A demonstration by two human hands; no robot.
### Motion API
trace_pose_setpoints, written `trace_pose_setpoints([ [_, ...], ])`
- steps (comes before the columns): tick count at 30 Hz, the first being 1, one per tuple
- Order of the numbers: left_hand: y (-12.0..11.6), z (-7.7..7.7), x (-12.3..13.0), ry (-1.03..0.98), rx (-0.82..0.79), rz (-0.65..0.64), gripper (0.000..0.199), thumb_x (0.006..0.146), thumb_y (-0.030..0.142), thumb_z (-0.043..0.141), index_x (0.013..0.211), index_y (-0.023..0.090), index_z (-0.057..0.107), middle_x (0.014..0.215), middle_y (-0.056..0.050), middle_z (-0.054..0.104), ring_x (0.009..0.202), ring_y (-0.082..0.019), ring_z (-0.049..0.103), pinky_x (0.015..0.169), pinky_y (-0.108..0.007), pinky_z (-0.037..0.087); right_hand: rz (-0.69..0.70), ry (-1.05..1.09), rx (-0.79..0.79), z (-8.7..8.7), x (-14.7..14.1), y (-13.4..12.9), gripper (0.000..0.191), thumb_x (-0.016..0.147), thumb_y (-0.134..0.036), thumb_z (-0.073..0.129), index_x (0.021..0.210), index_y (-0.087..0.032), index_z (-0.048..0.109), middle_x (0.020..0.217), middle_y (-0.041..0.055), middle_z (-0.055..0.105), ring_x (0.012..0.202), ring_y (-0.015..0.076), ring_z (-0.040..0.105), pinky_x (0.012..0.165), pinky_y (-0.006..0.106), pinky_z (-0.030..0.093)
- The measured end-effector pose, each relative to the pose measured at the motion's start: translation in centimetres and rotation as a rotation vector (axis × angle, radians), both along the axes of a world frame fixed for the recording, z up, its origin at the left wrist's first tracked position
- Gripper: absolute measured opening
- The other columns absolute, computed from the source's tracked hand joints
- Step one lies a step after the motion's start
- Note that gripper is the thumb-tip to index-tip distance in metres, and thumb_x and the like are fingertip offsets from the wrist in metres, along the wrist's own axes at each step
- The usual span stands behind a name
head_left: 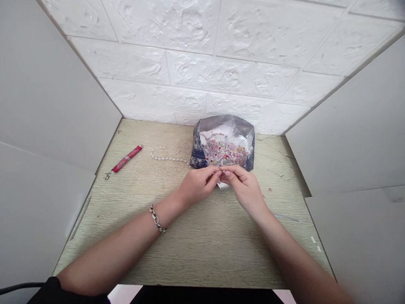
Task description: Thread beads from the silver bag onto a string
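Note:
My left hand (200, 181) is closed in a pinch, and what its fingertips hold is too small to make out. Its fingertips meet those of my right hand (247, 185), which pinches a small pale bead (224, 171) between thumb and forefinger. Just behind both hands sits a silver-lined, dark blue patterned bag (228, 123). Many loose beads (224, 152) in pink, red, white and yellow lie in its opening. A strand of whitish beads (167, 157) curves over the table to the bag's left edge, where its end is hidden near my left hand.
A red pen-like stick (126, 159) with a metal clasp lies at the left of the wooden table (202, 249). White brick-patterned wall (186, 71) closes the back. Grey panels stand at the left (47, 105) and right (354, 126). Two small white scraps lie at the right edge.

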State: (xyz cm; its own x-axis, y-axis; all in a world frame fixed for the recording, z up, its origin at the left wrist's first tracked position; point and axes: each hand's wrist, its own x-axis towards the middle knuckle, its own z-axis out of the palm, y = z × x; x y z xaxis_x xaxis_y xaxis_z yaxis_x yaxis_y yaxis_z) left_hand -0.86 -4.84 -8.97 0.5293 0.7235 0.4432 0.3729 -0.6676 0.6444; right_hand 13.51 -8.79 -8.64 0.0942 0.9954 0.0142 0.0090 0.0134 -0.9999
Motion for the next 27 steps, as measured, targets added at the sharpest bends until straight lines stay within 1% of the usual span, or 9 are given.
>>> trace_pose_setpoints([
  [5, -0.2, 0.0, 0.0, -0.051, -0.017, -0.033, 0.022, 0.085, 0.022, 0.041, 0.084, 0.012, 0.062, 0.071, -0.002, 0.065, 0.061, -0.009, 0.057, 0.057, -0.017, 0.04, -0.023, -0.412, 0.258, 0.4, 0.1, -0.3, 0.016, 0.082, -0.02, 0.048, 0.088, -0.018, 0.063, 0.085, 0.0038, 0.059, 0.078, 0.0121, 0.056, 0.071, 0.027, 0.048],
  [7, -0.5, 0.1, 0.1, -0.099, -0.083, -0.04, 0.023, 0.085, 0.023, 0.042, 0.084, 0.012, 0.063, 0.071, -0.003, 0.065, 0.06, -0.009, 0.056, 0.056, -0.018, 0.039, -0.027, -0.516, 0.357, 0.8, 0.2, -0.4, 0.017, 0.082, -0.016, 0.048, 0.089, -0.018, 0.063, 0.085, 0.0041, 0.059, 0.08, 0.0118, 0.056, 0.071, 0.025, 0.047],
  [9, -0.8, 0.4, 0.3, -0.169, -0.232, -0.03, 0.025, 0.084, 0.026, 0.043, 0.081, 0.012, 0.063, 0.066, -0.002, 0.063, 0.057, -0.009, 0.054, 0.054, -0.019, 0.038, -0.016, -0.583, 0.436, 1.1, 0.3, -0.5, 0.017, 0.082, -0.014, 0.047, 0.09, -0.018, 0.062, 0.085, 0.0042, 0.059, 0.08, 0.0116, 0.056, 0.071, 0.025, 0.047],
  [12, -1.3, 1.0, 0.6, -0.33, -0.507, -0.014, 0.028, 0.083, 0.031, 0.045, 0.076, 0.011, 0.064, 0.063, -0.001, 0.061, 0.057, -0.009, 0.052, 0.053, -0.019, 0.039, 0.011, -0.65, 0.529, 1.4, 0.4, -0.7, 0.017, 0.082, -0.012, 0.047, 0.089, -0.018, 0.061, 0.084, 0.0037, 0.059, 0.08, 0.0117, 0.056, 0.07, 0.025, 0.048],
  [15, -1.7, 1.5, 0.8, -0.466, -0.659, -0.036, 0.026, 0.08, 0.033, 0.05, 0.074, 0.011, 0.064, 0.066, -0.002, 0.061, 0.061, -0.009, 0.051, 0.058, -0.019, 0.04, 0.018, -0.688, 0.595, 1.8, 0.4, -0.9, 0.015, 0.081, -0.012, 0.049, 0.087, -0.018, 0.061, 0.083, 0.0036, 0.059, 0.078, 0.0115, 0.056, 0.07, 0.024, 0.048],
  [18, -2.2, 1.7, 0.9, -0.514, -0.689, -0.028, 0.025, 0.079, 0.033, 0.051, 0.075, 0.012, 0.064, 0.067, -0.001, 0.06, 0.062, -0.009, 0.05, 0.059, -0.02, 0.04, -0.051, -0.717, 0.643, 2.3, 0.2, -1.2, 0.013, 0.08, -0.012, 0.052, 0.086, -0.018, 0.062, 0.082, 0.0038, 0.059, 0.076, 0.0112, 0.057, 0.069, 0.023, 0.048],
  [21, -2.8, 1.6, 0.9, -0.514, -0.665, 0.005, 0.025, 0.08, 0.034, 0.05, 0.075, 0.013, 0.063, 0.066, -0.001, 0.058, 0.063, -0.01, 0.049, 0.059, -0.02, 0.039, -0.12, -0.747, 0.679, 2.7, 0.1, -1.5, 0.011, 0.078, -0.013, 0.054, 0.082, -0.019, 0.062, 0.079, 0.0032, 0.06, 0.074, 0.0115, 0.058, 0.067, 0.023, 0.048],
  [24, -3.4, 1.4, 0.9, -0.504, -0.64, 0.03, 0.026, 0.08, 0.037, 0.048, 0.077, 0.014, 0.06, 0.063, 0.0, 0.054, 0.06, -0.01, 0.045, 0.055, -0.021, 0.037, -0.07, -0.784, 0.683, 3.1, 0.4, -1.6, 0.01, 0.079, -0.014, 0.053, 0.08, -0.02, 0.061, 0.078, 0.0024, 0.06, 0.073, 0.0125, 0.058, 0.066, 0.024, 0.048],
  [27, -3.8, 1.1, 1.0, -0.475, -0.593, 0.007, 0.023, 0.081, 0.037, 0.047, 0.077, 0.015, 0.054, 0.053, 0.003, 0.042, 0.048, -0.007, 0.036, 0.045, -0.02, 0.03, 0.011, -0.799, 0.651, 3.4, 1.0, -1.6, 0.01, 0.08, -0.014, 0.05, 0.08, -0.021, 0.058, 0.077, 0.0022, 0.06, 0.075, 0.0136, 0.058, 0.067, 0.026, 0.047],
])
